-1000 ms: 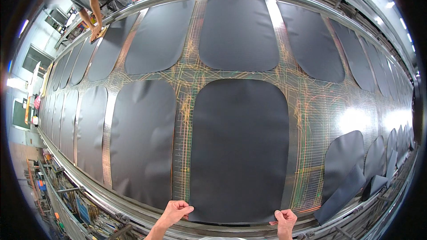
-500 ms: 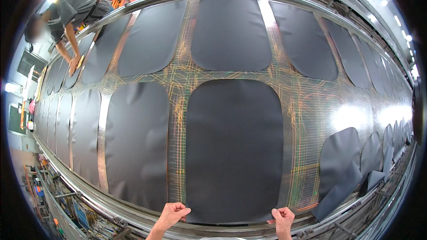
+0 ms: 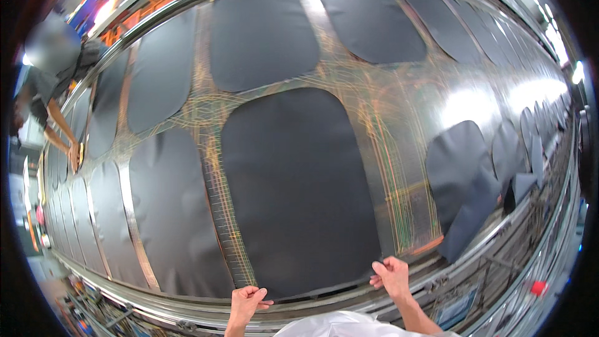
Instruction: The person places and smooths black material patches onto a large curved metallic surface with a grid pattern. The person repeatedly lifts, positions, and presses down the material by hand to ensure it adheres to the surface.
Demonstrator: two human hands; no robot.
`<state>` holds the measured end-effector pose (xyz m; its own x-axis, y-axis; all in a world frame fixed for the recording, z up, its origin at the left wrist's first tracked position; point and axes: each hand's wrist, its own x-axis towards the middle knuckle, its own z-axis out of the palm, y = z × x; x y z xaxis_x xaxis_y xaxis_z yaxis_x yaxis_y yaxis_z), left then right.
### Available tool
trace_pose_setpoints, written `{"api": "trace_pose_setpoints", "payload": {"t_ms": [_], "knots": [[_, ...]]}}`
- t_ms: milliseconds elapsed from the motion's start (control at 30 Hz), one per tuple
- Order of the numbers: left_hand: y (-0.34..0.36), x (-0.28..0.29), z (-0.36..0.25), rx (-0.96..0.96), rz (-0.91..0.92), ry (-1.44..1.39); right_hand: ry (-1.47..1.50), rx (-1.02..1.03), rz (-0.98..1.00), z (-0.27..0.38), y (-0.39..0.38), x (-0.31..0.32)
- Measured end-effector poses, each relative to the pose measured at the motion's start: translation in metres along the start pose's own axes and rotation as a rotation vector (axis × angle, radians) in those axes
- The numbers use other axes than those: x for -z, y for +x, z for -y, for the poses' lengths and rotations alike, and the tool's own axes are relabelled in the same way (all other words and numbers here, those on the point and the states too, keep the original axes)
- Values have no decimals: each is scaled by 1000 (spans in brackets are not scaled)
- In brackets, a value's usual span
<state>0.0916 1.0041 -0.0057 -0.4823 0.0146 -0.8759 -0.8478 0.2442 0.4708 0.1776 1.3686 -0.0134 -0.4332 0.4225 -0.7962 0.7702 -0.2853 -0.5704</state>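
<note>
Hands at sheet, lined table, lamps.

Unclear parts: covered corners, blurred co-worker, tiny sheets.
L hand & R hand cover near corners of the dark sheet, so corner tips are hidden; forearms & white garment are cut by lower edge of view. Twd R end of table, sheets run together, too small to count; glare hides some surface. At far-L edge, co-worker's fingers are too small to tell. Under near-L corner, rack contents are blurred.
</note>
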Motion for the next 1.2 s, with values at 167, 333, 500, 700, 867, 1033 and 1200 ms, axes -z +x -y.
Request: {"api": "trace_pose_setpoints", "payload": {"t_ms": [167, 333, 500, 700, 867, 1033, 1200], "knots": [[0, -8, 4, -96, -14, 58, 42, 17, -12, 3, 5, 2], [1, -9, 10, -108, -25, 25, 95, 9, -59, -1, -3, 4], [6, -5, 17, -127, -44, 35, 162, 32, -66, -8, -1, 1], [4, -6, 19, -137, -52, 38, 214, 84, -45, -15, -1, 4], [6, -9, 23, -139, -62, 28, 237, 102, -47, -18, 2, 5], [3, -14, 20, -134, -90, 34, 186, 65, -82, -15, 0, 4], [-2, -18, 7, -120, -122, 55, 148, 46, -78, -9, 1, -1]]}}
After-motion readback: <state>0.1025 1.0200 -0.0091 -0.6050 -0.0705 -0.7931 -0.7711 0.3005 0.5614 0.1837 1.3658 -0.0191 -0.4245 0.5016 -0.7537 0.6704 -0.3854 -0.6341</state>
